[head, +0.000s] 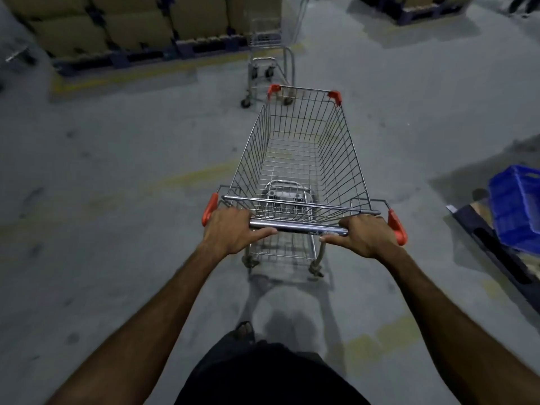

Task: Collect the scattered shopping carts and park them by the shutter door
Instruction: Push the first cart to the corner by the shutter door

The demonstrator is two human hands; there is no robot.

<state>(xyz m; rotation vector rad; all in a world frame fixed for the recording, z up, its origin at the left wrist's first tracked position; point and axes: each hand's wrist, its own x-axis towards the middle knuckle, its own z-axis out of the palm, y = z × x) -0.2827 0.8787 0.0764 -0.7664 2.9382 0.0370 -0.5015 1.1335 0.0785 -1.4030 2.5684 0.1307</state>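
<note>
The person stood on the grey concrete floor [117, 200] with both arms stretched out in front. The left hand [230, 232] was wrapped over the left end of the cart handle [298, 228], fingers curled over the bar and thumb lying along its near side. The right hand [362, 236] gripped the right end the same way. Between them the chrome bar was bare, with orange plastic caps just outside each hand.

The shopping cart [301, 159] they held was a wire one with an empty basket, pointing away from the person, with orange guards on its two far corners. Just beyond its front end stood a second cart [268, 59], also wire, its wheels on the floor and its frame close to the first cart's nose; I could not tell whether the two touched.

Behind the second cart, stacked cardboard boxes [131, 27] sat on dark pallets along a faded yellow line painted on the floor. Off to the right side, a blue plastic crate [515, 209] rested on a dark pallet [493, 252]. No shutter door showed from where I stood.
</note>
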